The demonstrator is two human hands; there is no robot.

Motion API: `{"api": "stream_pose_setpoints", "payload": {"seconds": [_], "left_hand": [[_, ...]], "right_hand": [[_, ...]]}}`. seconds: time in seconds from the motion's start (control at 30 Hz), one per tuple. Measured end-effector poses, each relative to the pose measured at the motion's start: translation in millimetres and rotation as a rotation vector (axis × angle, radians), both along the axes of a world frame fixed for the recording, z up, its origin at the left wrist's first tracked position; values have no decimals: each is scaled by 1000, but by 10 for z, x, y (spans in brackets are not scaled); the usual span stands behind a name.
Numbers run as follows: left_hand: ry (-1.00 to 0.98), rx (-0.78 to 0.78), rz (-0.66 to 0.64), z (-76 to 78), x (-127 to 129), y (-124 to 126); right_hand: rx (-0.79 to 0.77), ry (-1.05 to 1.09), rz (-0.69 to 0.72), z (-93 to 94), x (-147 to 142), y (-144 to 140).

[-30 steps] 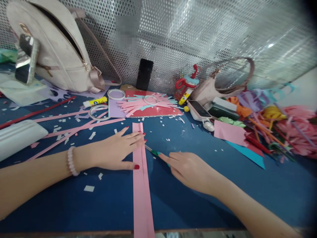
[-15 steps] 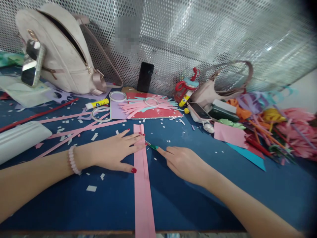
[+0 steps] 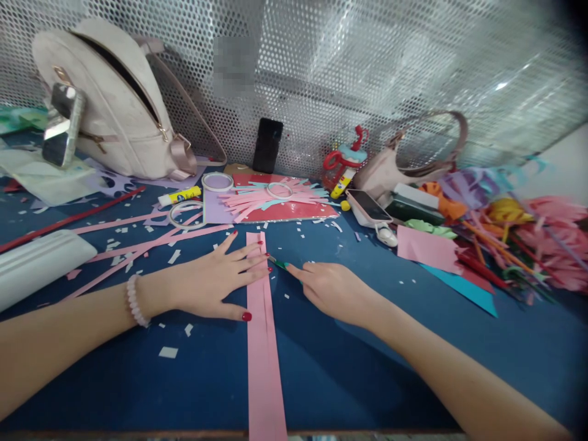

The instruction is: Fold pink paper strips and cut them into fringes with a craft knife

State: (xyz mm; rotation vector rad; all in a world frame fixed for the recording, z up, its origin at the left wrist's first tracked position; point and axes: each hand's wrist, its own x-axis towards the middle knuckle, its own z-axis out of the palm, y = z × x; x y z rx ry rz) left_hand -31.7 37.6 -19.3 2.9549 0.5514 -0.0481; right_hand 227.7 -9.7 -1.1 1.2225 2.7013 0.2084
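A long pink paper strip (image 3: 264, 367) runs from mid-table over the front edge, with a lengthwise slit near its right side. My left hand (image 3: 206, 275) lies flat across it, fingers spread, fingertips and thumb on the paper. To the right, my right hand (image 3: 333, 291) is closed around a slim green craft knife (image 3: 279, 264), index finger stretched along it. The knife's thin metal tip meets the strip's right part beside my left fingertips. Most of the knife is hidden inside the hand.
Behind lie white rings (image 3: 217, 181), a glue stick (image 3: 180, 196), fringed pink and blue paper (image 3: 248, 199) and a phone (image 3: 267, 145). A backpack (image 3: 110, 104) stands back left, a white roll-like object (image 3: 41, 266) at left. Coloured papers (image 3: 505, 233) pile at right.
My right hand with the craft knife has slid slightly away from me along the strip. My left index finger has spread a little further from the others.
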Motion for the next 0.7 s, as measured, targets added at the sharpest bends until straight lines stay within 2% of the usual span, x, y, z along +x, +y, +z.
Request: {"api": "stream_pose_setpoints", "payload": {"seconds": [0.13,0.33,0.53,0.7], "left_hand": [[-24,28,-13,-59,6,28],[-36,152,86,-114,86,226],[-6,188,-27,-83,30,499],[-25,170,-66,-97,-27,563]], "right_hand": [[-57,10,-65,7,-15,71],[-90,30,-75,-18,10,78],[-80,36,-70,-22,24,44],[-60,27,-75,-29,44,23]]}}
